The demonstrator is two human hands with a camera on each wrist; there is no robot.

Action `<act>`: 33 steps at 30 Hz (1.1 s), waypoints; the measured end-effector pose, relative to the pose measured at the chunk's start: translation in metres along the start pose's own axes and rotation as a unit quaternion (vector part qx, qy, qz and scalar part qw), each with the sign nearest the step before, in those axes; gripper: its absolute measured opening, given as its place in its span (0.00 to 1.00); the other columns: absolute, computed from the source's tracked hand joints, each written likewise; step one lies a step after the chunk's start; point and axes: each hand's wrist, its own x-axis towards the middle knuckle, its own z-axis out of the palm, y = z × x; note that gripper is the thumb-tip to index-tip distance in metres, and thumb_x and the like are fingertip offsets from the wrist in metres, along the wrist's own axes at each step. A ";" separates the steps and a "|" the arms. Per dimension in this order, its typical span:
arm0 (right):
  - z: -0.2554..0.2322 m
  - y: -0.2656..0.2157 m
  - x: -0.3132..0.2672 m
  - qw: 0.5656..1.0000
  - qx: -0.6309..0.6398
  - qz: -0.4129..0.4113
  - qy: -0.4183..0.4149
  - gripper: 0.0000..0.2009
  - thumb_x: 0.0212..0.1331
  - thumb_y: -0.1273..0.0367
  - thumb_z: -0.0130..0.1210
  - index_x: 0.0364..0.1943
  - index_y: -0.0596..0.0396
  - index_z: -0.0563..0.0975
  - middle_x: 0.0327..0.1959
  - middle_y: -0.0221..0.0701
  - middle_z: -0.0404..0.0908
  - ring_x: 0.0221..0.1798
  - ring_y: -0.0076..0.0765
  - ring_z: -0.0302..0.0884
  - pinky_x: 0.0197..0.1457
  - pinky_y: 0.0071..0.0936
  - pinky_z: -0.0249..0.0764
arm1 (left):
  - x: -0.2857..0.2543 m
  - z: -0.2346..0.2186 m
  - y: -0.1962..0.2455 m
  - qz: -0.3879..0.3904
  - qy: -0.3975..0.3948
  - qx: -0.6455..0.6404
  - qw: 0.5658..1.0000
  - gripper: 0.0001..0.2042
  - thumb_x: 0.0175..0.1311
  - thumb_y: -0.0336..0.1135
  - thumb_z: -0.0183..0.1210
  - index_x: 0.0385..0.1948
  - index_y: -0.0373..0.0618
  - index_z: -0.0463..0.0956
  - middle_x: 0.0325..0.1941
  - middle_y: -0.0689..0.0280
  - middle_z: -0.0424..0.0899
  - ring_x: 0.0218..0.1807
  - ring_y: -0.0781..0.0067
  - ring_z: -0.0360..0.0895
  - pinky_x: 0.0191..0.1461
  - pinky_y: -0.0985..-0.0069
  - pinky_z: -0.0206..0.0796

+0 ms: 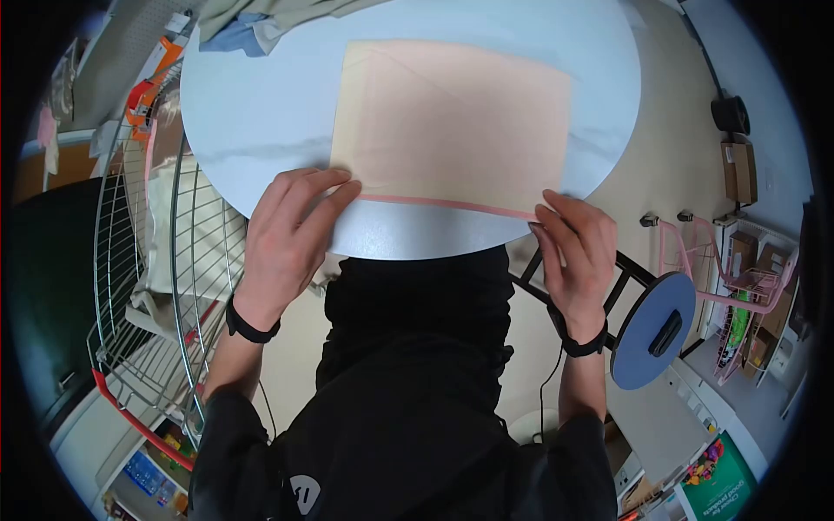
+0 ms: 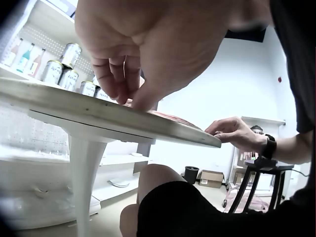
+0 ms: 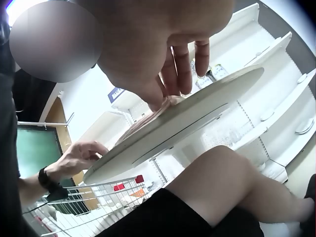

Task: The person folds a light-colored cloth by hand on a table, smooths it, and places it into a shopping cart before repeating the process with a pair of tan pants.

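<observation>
A flat, folded cloth (image 1: 452,130), pale pink with cream borders and a darker pink strip along its near edge, lies on a round white table (image 1: 252,113). At the near left corner my left hand (image 1: 291,226) pinches the cloth between thumb and fingers. My right hand (image 1: 580,247) pinches the near right corner, with its thumb below the edge. In the left wrist view the left fingertips (image 2: 121,94) meet the thumb just above the table rim. Pinkish layers of cloth (image 3: 143,121) show by the right thumb in the right wrist view.
A wire shopping cart (image 1: 178,252) with pale fabrics inside stands close against the table's left side. More grey and blue cloth (image 1: 252,30) lies at the table's far left edge. On the right is a stool with a round blue seat (image 1: 653,330); shelves stand beyond.
</observation>
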 end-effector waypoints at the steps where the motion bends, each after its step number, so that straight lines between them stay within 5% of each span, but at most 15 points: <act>1: -0.002 0.000 -0.001 1.000 0.006 0.004 -0.005 0.13 0.50 0.77 0.70 0.42 0.58 0.86 0.49 0.32 0.87 0.51 0.41 0.83 0.53 0.37 0.73 | -0.003 0.001 0.001 -0.011 0.007 -0.009 1.000 0.17 0.51 0.20 0.66 0.46 0.40 0.85 0.51 0.60 0.84 0.51 0.56 0.80 0.50 0.65 0.75; 22: 0.000 0.015 0.017 0.998 0.048 -0.016 -0.028 0.10 0.49 0.78 0.68 0.38 0.57 0.86 0.45 0.32 0.87 0.49 0.41 0.84 0.52 0.36 0.74 | 0.000 0.012 0.008 -0.027 0.015 -0.012 0.999 0.14 0.51 0.21 0.68 0.41 0.45 0.87 0.42 0.67 0.79 0.46 0.61 0.75 0.48 0.66 0.67; 31: -0.014 0.010 0.021 0.999 0.017 -0.025 -0.020 0.08 0.49 0.74 0.70 0.34 0.58 0.84 0.45 0.35 0.87 0.50 0.46 0.84 0.54 0.42 0.75 | 0.005 -0.009 0.022 -0.056 -0.032 -0.028 0.998 0.16 0.51 0.20 0.63 0.43 0.45 0.87 0.56 0.60 0.80 0.57 0.56 0.75 0.61 0.58 0.65; 33: -0.010 0.003 0.025 0.998 0.036 -0.049 -0.022 0.17 0.48 0.66 0.73 0.41 0.57 0.84 0.50 0.37 0.86 0.54 0.49 0.83 0.60 0.45 0.75 | 0.010 -0.005 0.024 -0.030 -0.027 -0.044 0.998 0.20 0.52 0.24 0.64 0.51 0.43 0.85 0.67 0.56 0.77 0.70 0.51 0.71 0.71 0.55 0.62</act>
